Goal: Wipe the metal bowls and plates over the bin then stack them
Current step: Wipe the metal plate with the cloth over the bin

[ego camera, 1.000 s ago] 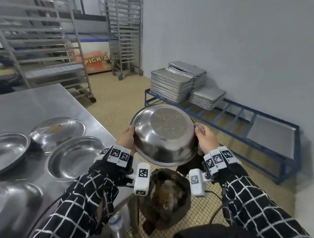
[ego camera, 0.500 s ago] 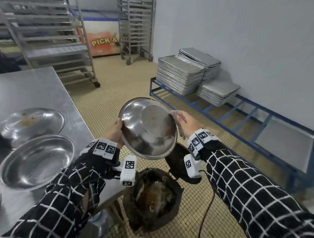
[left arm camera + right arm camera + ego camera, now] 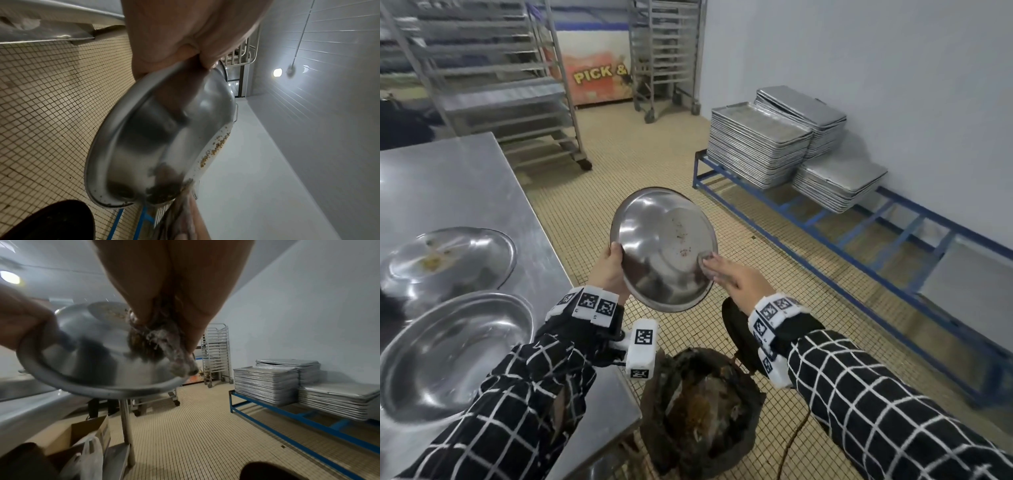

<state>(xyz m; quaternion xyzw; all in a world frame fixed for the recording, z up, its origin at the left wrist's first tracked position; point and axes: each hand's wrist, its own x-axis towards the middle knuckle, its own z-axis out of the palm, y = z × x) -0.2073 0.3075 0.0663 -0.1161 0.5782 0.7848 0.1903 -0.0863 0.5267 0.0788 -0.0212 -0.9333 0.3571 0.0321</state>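
Tiled floor (image 3: 619,164), bowl (image 3: 664,246) – crumbed underside (image 3: 216,146)

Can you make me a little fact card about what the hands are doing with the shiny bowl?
held thing: metal bowl, tilted
left hand: grips the bowl's rim
right hand: presses a dirty wad against the bowl
dirt: brown crumbs on the bowl
below: dark bin on the floor, close under the bowl
table: two more metal dishes wait
by the wall: stacked trays

Dim indoor light, glare on steel, blurred wrist views, wide-angle warping
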